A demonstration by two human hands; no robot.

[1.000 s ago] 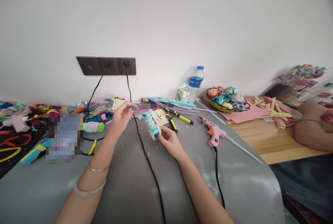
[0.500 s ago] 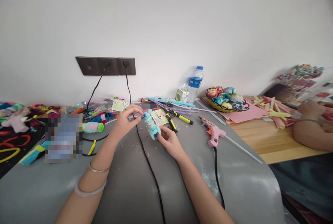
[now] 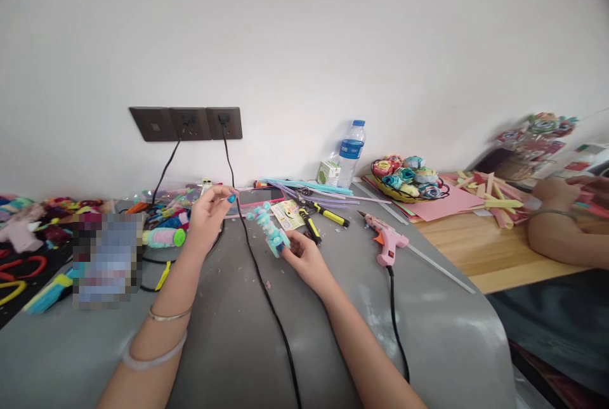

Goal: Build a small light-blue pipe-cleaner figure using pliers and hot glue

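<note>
My right hand (image 3: 304, 257) holds the lower end of a turquoise and white fuzzy craft piece (image 3: 266, 227), which tilts up to the left above the grey table cover (image 3: 228, 339). My left hand (image 3: 208, 214) is raised just left of the piece, thumb and fingers pinched together, apart from it; whether anything thin is between the fingers I cannot tell. A black cable (image 3: 266, 295) runs under both hands toward the wall sockets (image 3: 188, 123).
A pink glue gun (image 3: 386, 245) lies right of my hands. Yellow-handled tools (image 3: 328, 214), a water bottle (image 3: 350, 153) and a basket of paper roses (image 3: 407, 178) stand behind. Colourful craft clutter (image 3: 47, 231) fills the left. Another person's arm (image 3: 561, 231) rests on the wooden table at right.
My left hand touched the top of the fuzzy piece half a second ago and has now drawn back to the left. The view shifted slightly.
</note>
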